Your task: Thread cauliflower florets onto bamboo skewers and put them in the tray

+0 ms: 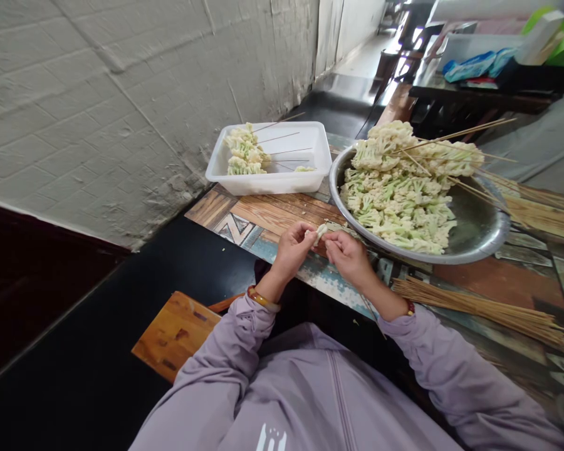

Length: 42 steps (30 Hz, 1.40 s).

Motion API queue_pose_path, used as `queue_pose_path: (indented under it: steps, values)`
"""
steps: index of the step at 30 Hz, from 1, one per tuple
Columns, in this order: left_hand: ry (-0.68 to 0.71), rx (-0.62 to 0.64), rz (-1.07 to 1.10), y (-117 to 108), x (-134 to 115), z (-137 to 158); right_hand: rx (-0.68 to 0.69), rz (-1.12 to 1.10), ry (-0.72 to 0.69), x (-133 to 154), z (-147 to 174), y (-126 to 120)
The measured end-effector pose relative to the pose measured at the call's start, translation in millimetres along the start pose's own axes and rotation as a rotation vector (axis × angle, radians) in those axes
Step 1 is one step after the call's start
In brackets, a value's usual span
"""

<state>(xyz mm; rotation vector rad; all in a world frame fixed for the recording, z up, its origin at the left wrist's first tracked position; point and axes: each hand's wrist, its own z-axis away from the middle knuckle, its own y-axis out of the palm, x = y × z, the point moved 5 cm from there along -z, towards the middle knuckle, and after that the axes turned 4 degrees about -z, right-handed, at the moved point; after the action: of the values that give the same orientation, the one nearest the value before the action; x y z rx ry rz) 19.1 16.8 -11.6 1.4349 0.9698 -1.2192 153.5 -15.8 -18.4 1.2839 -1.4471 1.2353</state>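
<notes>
Between my two hands, over the near edge of the table, is a small pale cauliflower floret [320, 234]. My left hand [293, 252] is closed, pinching the floret from the left with thumb and fingers. From the other side my right hand [350, 255] meets it, its fingers curled and their tips at the floret. Thin bamboo sticks [369, 308] show below my right wrist; whether that hand grips them is hidden. Just beyond my right hand stands a metal basin [474, 241] heaped with cauliflower florets [399, 200], with several loaded skewers [418, 153] on top.
A white plastic tub [272, 183] with skewered cauliflower [245, 153] stands at the table's far left. A bundle of bamboo skewers [484, 308] lies right of my right arm. A wooden stool [176, 332] is at lower left, near the wall [136, 81]. Another table holds packets [474, 66].
</notes>
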Motion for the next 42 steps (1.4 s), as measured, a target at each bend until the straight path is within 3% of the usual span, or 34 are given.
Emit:
queue_pose_path:
  steps: [5, 9, 19, 30, 38, 42]
  values:
    - [-0.072, 0.028, 0.193, 1, -3, -2, -0.004, -0.234, 0.117, 2, 1, 5]
    - [-0.084, 0.047, 0.111, 6, -6, -1, 0.022, -0.278, 0.162, 7, 3, 9]
    - [-0.081, -0.075, 0.093, 3, -3, -8, 0.065, -0.128, 0.110, 8, 5, 8]
    - [-0.075, -0.080, 0.060, 21, -3, -10, -0.068, 0.123, -0.053, 20, 4, -6]
    - [-0.095, -0.053, 0.000, 34, 2, -3, -0.104, 0.115, -0.064, 16, 1, -11]
    - [-0.122, 0.028, 0.028, 27, -1, -5, -0.083, 0.014, -0.035, 14, 2, -11]
